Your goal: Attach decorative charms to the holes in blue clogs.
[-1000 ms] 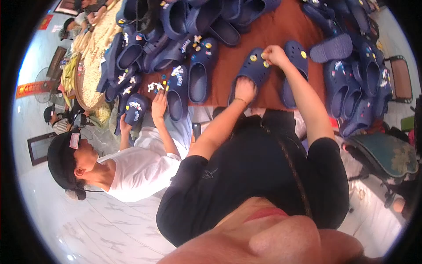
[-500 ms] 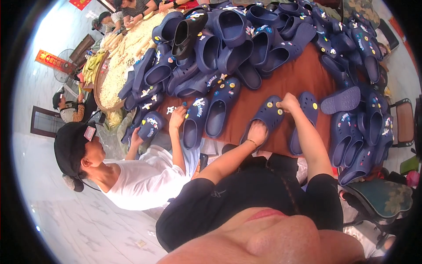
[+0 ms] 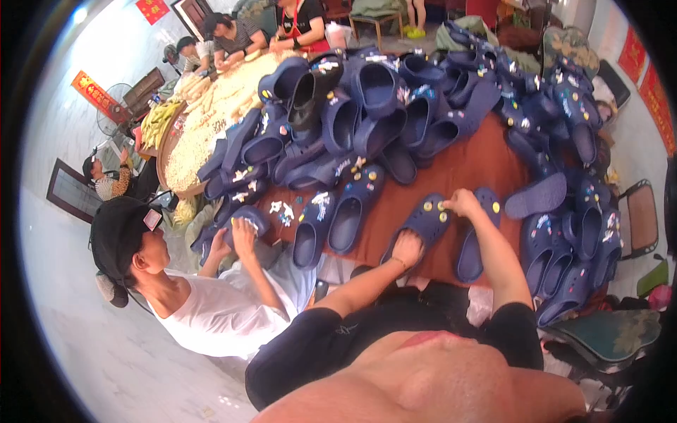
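Your left hand (image 3: 407, 248) is inside a blue clog (image 3: 431, 224) lying on the brown cloth (image 3: 451, 166) in front of you, toe pointing away. Its fingers are hidden in the shoe, so whether they grip or just press can't be told. Your right hand (image 3: 463, 203) is pinched at the right side of the toe, thumb and finger on a small yellow charm (image 3: 442, 205). Another round yellow charm (image 3: 427, 206) sits just left of it. Both hands have kept these places on the clog over the last second.

A second blue clog (image 3: 471, 247) lies to the right, partly behind your right forearm, as before.

The change is at your left: the co-worker's right hand (image 3: 243, 236), which was by the white charms (image 3: 285, 210) half a second ago, is now on the clog (image 3: 254, 217) held in their left hand (image 3: 220, 243). The white charms lie on the cloth.

Your view has also tilted up, so the people (image 3: 303, 28) beyond the corn tray (image 3: 163, 166) and a chair (image 3: 377, 20) at the back now show above the heap of clogs (image 3: 377, 88).
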Tool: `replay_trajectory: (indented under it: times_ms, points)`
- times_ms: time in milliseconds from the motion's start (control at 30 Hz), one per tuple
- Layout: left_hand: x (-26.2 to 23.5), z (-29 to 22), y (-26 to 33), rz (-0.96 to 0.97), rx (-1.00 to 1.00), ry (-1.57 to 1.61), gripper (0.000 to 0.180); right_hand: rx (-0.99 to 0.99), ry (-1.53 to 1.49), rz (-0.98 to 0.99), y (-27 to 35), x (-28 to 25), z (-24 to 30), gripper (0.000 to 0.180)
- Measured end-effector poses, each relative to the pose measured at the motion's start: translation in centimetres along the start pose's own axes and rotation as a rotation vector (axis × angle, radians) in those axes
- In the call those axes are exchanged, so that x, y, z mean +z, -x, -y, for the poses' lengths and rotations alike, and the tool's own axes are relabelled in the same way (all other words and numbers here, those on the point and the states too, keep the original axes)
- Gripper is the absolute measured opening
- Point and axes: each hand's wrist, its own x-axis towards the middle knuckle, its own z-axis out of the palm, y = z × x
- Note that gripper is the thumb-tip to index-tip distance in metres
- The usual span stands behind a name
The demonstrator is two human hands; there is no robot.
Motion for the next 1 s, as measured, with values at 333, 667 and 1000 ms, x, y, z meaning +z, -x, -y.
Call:
replay_trajectory:
  times_ms: [333, 667, 1000]
  points:
    - [2.7, 0.2, 0.0, -0.172, 0.033, 0.028, 0.026, 0.386, 0.322, -0.494, 3.3, -1.5, -6.0, 0.026]
    - [1.3, 1.3, -0.4, -0.169, 0.054, 0.099, 0.025, 0.522, 0.159, -0.434, 1.7, -2.1, -7.0, 0.026]
    - [1.7, 0.6, -0.6, -0.207, 0.077, 0.133, 0.03, 0.427, 0.154, -0.631, 0.5, -1.0, -13.4, 0.027]
